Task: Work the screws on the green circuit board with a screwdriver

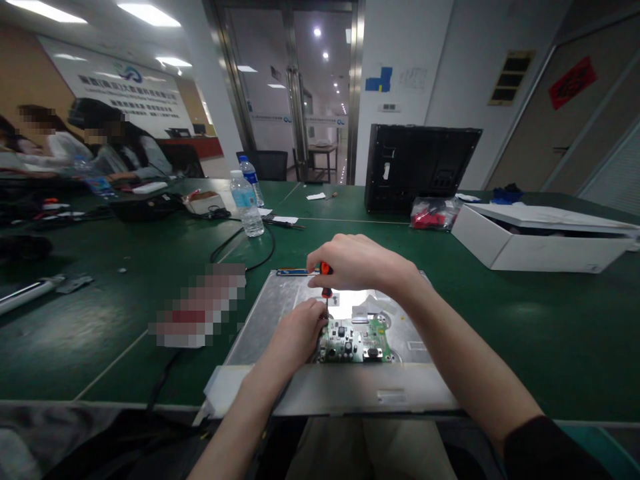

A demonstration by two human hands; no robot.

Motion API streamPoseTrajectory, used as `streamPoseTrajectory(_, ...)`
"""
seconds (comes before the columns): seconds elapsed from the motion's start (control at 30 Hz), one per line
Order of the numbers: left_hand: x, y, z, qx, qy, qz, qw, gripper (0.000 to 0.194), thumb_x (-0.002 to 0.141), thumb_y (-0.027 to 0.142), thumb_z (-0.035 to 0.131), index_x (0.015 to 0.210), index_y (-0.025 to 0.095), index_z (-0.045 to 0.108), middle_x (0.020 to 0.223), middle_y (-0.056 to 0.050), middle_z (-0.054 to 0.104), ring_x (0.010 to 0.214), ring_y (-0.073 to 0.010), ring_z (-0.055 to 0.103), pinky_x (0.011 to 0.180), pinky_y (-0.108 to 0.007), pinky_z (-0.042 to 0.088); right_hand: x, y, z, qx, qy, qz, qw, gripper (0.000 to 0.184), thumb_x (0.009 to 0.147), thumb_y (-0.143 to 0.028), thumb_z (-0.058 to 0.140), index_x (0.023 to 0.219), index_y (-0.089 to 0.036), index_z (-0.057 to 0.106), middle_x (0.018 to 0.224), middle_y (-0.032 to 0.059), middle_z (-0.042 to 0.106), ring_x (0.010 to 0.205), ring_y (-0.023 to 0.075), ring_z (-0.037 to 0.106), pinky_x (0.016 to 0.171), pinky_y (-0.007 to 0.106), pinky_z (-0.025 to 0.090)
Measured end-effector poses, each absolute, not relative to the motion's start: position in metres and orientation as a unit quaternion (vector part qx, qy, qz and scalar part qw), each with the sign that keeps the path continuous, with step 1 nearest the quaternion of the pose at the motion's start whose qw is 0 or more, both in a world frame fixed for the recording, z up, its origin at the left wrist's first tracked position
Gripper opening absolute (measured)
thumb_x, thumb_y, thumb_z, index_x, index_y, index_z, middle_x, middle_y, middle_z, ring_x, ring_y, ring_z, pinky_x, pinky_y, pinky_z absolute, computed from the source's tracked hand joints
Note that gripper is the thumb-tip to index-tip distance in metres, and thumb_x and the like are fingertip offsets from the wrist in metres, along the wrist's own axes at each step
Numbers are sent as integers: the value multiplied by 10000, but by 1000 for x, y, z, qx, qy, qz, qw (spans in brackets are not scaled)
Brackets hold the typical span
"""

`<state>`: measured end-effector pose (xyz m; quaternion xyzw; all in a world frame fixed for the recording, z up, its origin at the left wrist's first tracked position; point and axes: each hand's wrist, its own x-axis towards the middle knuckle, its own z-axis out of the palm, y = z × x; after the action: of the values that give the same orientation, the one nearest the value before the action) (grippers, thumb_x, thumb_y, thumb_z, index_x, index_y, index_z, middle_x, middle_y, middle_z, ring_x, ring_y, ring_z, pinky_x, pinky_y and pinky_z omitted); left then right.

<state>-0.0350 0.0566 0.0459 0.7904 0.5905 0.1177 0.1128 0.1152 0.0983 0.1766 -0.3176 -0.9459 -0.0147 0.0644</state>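
Observation:
A flat grey metal panel [280, 313] lies on the green table [500, 313] in front of me, with a small green circuit board [356, 341] near its middle. My right hand [357, 263] is closed round the orange-handled screwdriver [326, 279], which points down at the board's left edge. My left hand [297, 333] is curled beside the screwdriver's tip, fingers pressed to the shaft or the board; what they pinch is hidden.
A black monitor casing [420, 167] stands at the back, a bag of red parts [434, 215] and an open white box [540, 237] to its right. Two water bottles [247, 203] and black cables [240, 243] lie at the left. People sit at the far left.

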Motion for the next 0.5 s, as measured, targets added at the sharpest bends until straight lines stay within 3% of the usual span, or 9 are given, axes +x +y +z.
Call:
streamPoseTrajectory(0.23,-35,57,46,789,593,117,111,130,862,94,481,862,183,576,952,-71,626,877,-220,594,720,-299,414,115,96,178,-316,-946,-17,64,216,856,-376,550,906,-226,697,822,37,707,762,172,614,535,266,263)
streamPoseTrajectory(0.37,-36,58,45,794,585,122,112,131,867,105,481,870,176,590,961,-76,630,889,-226,600,732,-306,419,116,96,178,-314,-948,-5,55,283,812,-412,581,995,-216,671,899,62,708,788,195,616,530,267,265)
streamPoseTrajectory(0.5,-36,57,45,791,589,121,113,144,866,106,478,873,179,602,951,-72,635,883,-225,609,729,-305,425,117,96,176,-304,-951,0,49,293,748,-246,580,1034,-210,631,951,62,695,790,187,610,525,260,270)
